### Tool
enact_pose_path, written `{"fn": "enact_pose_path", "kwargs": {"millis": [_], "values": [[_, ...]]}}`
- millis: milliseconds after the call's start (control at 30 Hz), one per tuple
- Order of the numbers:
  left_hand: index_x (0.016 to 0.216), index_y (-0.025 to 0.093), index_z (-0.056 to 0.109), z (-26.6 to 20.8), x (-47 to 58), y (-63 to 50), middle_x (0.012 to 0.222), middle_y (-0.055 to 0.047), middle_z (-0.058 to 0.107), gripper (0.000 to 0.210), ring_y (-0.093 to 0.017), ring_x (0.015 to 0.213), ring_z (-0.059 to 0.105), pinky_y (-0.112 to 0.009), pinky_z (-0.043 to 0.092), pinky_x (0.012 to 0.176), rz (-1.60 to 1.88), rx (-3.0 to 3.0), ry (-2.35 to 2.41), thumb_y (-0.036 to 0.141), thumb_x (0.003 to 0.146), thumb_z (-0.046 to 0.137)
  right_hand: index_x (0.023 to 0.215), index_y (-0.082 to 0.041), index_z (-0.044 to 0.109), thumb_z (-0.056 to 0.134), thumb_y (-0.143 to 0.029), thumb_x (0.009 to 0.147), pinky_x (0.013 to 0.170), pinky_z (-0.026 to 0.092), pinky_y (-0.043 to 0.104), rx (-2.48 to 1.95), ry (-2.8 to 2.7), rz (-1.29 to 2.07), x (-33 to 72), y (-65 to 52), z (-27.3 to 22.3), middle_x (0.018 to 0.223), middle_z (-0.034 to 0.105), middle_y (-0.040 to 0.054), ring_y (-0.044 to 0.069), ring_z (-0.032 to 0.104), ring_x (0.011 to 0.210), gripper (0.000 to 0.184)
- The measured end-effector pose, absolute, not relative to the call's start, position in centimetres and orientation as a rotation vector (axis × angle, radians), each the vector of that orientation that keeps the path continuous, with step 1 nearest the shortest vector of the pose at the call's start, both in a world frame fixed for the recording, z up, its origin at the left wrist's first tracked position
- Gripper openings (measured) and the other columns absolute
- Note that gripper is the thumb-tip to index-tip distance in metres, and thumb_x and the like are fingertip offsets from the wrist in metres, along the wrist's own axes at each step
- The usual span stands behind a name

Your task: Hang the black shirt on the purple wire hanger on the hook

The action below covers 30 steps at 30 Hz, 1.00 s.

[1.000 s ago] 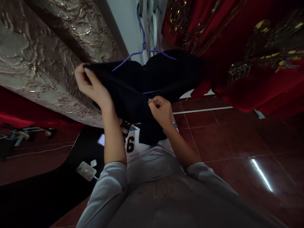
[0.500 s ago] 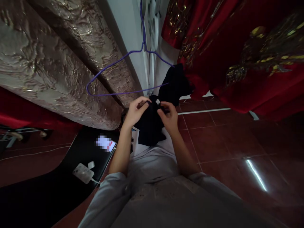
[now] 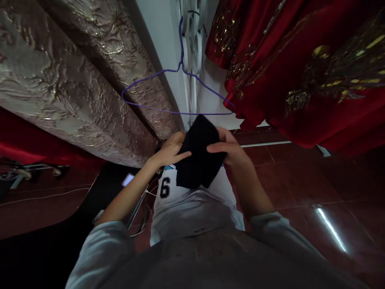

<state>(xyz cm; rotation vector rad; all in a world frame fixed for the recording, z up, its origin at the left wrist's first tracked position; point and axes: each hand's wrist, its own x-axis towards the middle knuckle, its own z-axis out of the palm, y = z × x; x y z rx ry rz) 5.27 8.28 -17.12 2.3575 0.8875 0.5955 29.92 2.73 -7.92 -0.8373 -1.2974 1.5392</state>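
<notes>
A black garment (image 3: 198, 158) is bunched into a folded shape in front of my waist, held between both hands; its exact kind I cannot make out. My left hand (image 3: 172, 151) grips its left edge, thumb lying across the front and fingers partly hidden behind. On the other edge my right hand (image 3: 231, 145) holds it the same way, thumb on top. Just above the cloth hangs a bare purple wire hanger (image 3: 182, 67), touched by neither hand.
White scrolled metalwork (image 3: 192, 52) stands behind the hanger. Pinkish embossed curtains (image 3: 90, 76) hang at left, red cloth with gold sequins (image 3: 264, 76) at right. A lit phone (image 3: 128, 180) lies on a black surface (image 3: 75, 241). Red tiles (image 3: 288, 172) cover the floor.
The black cloth by the hanger's right end has come away, and the hanger now hangs bare and more level. My hands have spread apart, with the garment gathered between them.
</notes>
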Motion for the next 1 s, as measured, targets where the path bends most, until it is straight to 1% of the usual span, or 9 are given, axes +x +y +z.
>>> {"fn": "enact_pose_path", "kwargs": {"millis": [133,200,400,467,567,733,833,933,1000], "values": [[0.107,0.015,0.071,-16.4,0.2,9.0,0.111,-0.015,0.074,0.04,-0.027,0.102,0.072,-0.039,0.053,0.095,0.16,2.434,1.221,0.05,0.102,0.051,0.095,-0.021,0.071,0.067,-0.016,0.074,0.089,0.058,0.037,-0.917,-1.557,0.879,29.0,7.1,-8.4,0.093,0.07,0.0025,0.022,0.068,0.096,0.021],[0.116,0.016,0.069,-16.0,-2.2,9.3,0.107,-0.014,0.076,0.038,-0.027,0.096,0.073,-0.035,0.054,0.087,0.049,2.413,1.451,0.045,0.103,0.048,0.106,-0.022,0.072,0.059,-0.013,0.078,0.1,0.056,0.04,-0.922,-1.57,0.745,27.8,9.9,-10.9,0.107,0.073,0.0035,0.023,0.067,0.108,0.033],[0.109,0.017,0.071,-15.7,-7.2,8.4,0.102,-0.015,0.078,0.037,-0.03,0.099,0.075,-0.038,0.055,0.089,-0.23,2.413,1.696,0.041,0.102,0.042,0.093,-0.021,0.075,0.055,-0.013,0.076,0.094,0.058,0.042,-1.001,-1.469,0.656,28.2,12.2,-16.0,0.094,0.077,0.0036,0.023,0.072,0.096,0.027],[0.111,0.018,0.07,-14.8,-8.3,8.1,0.109,-0.015,0.077,0.038,-0.033,0.115,0.071,-0.045,0.053,0.1,-0.119,2.481,1.734,0.04,0.102,0.041,0.086,-0.021,0.074,0.057,-0.012,0.074,0.086,0.059,0.041,-1.007,-1.495,0.563,29.6,11.5,-15.1,0.084,0.074,0.0014,0.022,0.07,0.085,0.023],[0.126,0.02,0.066,-11.7,-8.8,8.1,0.134,-0.012,0.07,0.039,-0.032,0.143,0.054,-0.053,0.043,0.117,0.459,2.568,1.798,0.036,0.102,0.04,0.073,-0.021,0.067,0.062,-0.02,0.077,0.076,0.059,0.039,-1.076,-1.533,0.49,31.0,10.9,-13.4,0.067,0.061,-0.0003,0.02,0.063,0.071,0.006],[0.12,0.021,0.06,-5.9,-4.6,10.0,0.149,-0.004,0.061,0.033,-0.022,0.137,0.059,-0.043,0.048,0.115,1.16,2.411,1.608,0.043,0.107,0.039,0.068,-0.023,0.06,0.065,-0.034,0.083,0.074,0.059,0.041,-1.168,-1.507,0.541,30.3,10.4,-12.8,0.066,0.058,0.0012,0.022,0.062,0.074,0.019],[0.114,0.023,0.058,-4.6,-1.1,12.2,0.139,-0.007,0.067,0.025,-0.022,0.137,0.059,-0.041,0.047,0.115,1.239,2.457,1.375,0.044,0.105,0.046,0.082,-0.023,0.068,0.059,-0.024,0.083,0.085,0.06,0.042,-1.131,-1.587,0.614,30.2,9.3,-12.8,0.081,0.071,0.0033,0.023,0.068,0.085,0.009],[0.117,0.024,0.057,-4.6,0.6,14.3,0.119,-0.005,0.07,0.021,-0.021,0.125,0.063,-0.04,0.047,0.113,1.294,2.43,1.269,0.039,0.103,0.055,0.118,-0.024,0.07,0.055,-0.016,0.081,0.108,0.052,0.044,-1.104,-1.582,0.458,32.4,8.6,-12.0,0.124,0.073,0.0052,0.025,0.066,0.12,0.04],[0.116,0.024,0.058,-4.7,0.7,15.0,0.112,-0.003,0.069,0.02,-0.02,0.119,0.063,-0.04,0.045,0.114,1.293,2.389,1.254,0.037,0.101,0.058,0.13,-0.027,0.065,0.057,-0.021,0.086,0.113,0.046,0.046,-1.135,-1.495,0.359,35.2,9.0,-11.0,0.138,0.066,0.0055,0.026,0.056,0.135,0.045]]}}
